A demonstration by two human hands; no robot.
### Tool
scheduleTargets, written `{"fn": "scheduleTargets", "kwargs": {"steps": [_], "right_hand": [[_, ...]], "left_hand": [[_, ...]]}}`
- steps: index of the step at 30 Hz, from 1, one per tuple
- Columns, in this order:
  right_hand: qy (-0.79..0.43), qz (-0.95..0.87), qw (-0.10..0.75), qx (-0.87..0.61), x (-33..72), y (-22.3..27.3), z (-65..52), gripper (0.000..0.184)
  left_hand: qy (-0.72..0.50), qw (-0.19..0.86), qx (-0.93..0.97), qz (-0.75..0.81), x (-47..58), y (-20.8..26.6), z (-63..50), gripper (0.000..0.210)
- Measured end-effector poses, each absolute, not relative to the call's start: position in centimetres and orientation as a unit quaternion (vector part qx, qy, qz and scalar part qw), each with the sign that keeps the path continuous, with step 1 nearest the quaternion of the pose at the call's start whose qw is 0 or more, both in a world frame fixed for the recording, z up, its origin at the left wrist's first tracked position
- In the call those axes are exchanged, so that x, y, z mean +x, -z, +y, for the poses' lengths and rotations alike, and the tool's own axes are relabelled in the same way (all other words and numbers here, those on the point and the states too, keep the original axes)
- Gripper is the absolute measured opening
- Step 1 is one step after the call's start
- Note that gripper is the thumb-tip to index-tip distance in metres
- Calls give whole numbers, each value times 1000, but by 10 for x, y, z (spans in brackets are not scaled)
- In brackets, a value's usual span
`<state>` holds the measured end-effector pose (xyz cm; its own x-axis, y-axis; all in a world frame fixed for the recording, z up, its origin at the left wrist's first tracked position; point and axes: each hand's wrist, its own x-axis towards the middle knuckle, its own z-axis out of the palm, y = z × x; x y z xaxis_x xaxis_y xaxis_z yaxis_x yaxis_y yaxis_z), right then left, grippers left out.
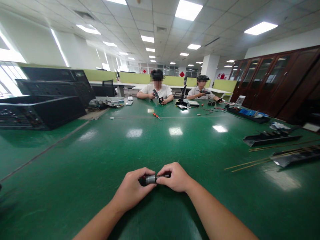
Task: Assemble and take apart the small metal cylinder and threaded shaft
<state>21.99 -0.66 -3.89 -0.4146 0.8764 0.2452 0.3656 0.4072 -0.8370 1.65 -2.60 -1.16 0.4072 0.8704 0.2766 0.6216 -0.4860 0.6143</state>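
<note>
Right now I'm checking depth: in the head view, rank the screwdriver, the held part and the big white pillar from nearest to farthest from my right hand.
1. Part: just left of your right hand.
2. Screwdriver: ahead, mid-picture.
3. Pillar: background, right of centre.

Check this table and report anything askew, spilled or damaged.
At right, thin rods jut past a dark tray, looking untidy. An orange screwdriver lies loose toward the far side. No spill or damage shows, though the left hand and right hand partly hide the small cylindrical part between them.
</note>
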Motion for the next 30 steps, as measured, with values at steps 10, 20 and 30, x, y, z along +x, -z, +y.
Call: {"fn": "scheduleTargets", "kwargs": {"steps": [10, 20, 30], "right_hand": [[-358, -761, 360, -404, 221, 39, -6, 14], [-361, -759, 358, -407, 221, 39, -6, 14], [-369, -752, 365, -407, 221, 38, -8, 13]], "left_hand": [[-290, 208, 811, 464, 16, 11, -26, 17], [-290, 207, 809, 467, 14, 13, -25, 18], [-285, 200, 816, 462, 13, 13, -25, 19]]}}
